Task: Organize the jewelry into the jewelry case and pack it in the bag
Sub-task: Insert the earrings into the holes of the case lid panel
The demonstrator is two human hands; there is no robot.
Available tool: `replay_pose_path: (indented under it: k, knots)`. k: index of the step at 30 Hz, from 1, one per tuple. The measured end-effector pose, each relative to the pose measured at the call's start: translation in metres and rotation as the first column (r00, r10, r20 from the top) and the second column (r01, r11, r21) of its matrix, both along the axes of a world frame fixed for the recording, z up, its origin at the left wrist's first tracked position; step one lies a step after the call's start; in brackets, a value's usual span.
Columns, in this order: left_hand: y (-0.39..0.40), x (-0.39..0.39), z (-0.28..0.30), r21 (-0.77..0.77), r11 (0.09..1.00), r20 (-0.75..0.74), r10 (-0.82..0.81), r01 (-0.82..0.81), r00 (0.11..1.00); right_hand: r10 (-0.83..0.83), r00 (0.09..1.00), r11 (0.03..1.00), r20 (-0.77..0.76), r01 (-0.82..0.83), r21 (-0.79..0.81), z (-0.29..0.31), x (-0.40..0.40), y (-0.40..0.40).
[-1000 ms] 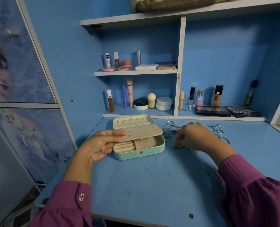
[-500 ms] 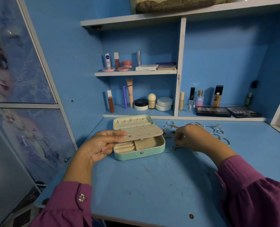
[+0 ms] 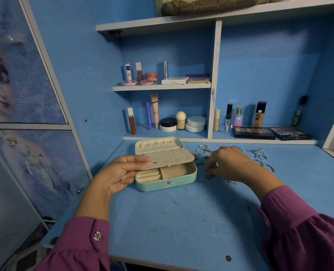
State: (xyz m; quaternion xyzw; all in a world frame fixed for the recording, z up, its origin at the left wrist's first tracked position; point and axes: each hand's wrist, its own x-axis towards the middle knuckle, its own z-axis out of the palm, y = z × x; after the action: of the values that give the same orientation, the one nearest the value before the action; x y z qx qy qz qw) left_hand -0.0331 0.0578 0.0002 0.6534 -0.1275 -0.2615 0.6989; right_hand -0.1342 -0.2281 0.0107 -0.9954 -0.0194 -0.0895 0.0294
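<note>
Two hands work at a blue counter [image 3: 181,222] where a mint-green jewelry case [image 3: 167,181] lies open near its far left side. The left hand [image 3: 121,173] pinches the left edge of the case's cream earring panel [image 3: 170,158], thumb on top and fingers curled beneath, holding it raised over the padded compartments. The right hand [image 3: 228,165] reaches into a scatter of jewelry [image 3: 260,155] just right of the case, fingertips bent down onto the small pieces; whether they grip one cannot be told. Rings and hoops lie spread on the counter beyond that hand. Cosmetics [image 3: 181,122] line the shelves along the far wall, and two eyeshadow palettes [image 3: 269,132] rest at far right.
</note>
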Motion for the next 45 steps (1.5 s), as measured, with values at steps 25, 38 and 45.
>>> replay_pose_path:
  k: [25, 38, 45]
  knots:
    - [-0.001, -0.004, 0.003, 0.026, 1.000, 0.019, -0.011, 0.010, 1.000, 0.001, 1.000, 1.000, -0.004, -0.001, -0.008, 0.001, -0.005, 0.004]
    - [-0.001, -0.001, 0.001, 0.010, 1.000, 0.003, -0.002, 0.002, 1.000, 0.027, 1.000, 0.999, 0.003, -0.027, -0.035, -0.003, -0.004, 0.015]
    - [-0.001, -0.003, 0.002, 0.006, 1.000, 0.001, -0.003, 0.003, 1.000, 0.018, 0.988, 0.975, 0.152, -0.051, 0.215, 0.001, -0.003, 0.017]
